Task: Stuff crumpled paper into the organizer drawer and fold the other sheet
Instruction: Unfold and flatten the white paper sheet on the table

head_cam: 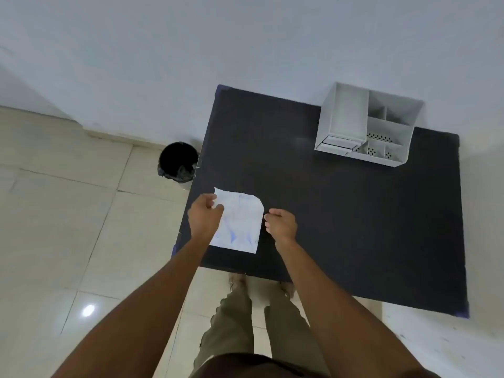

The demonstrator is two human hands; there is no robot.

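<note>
A white sheet of paper (240,222) with faint blue marks lies near the left front corner of the dark table (341,214); its far right corner looks curled over. My left hand (204,216) pinches the sheet's far left corner. My right hand (281,223) hovers at the sheet's right edge with fingers apart, holding nothing. A white desk organizer (365,124) stands at the table's far right, with small drawers (338,144) at its lower front left. No crumpled paper shows in view.
A black waste bin (178,162) with a dark liner stands on the tiled floor just left of the table. A pale wall runs behind the table. My legs stand at the table's front edge.
</note>
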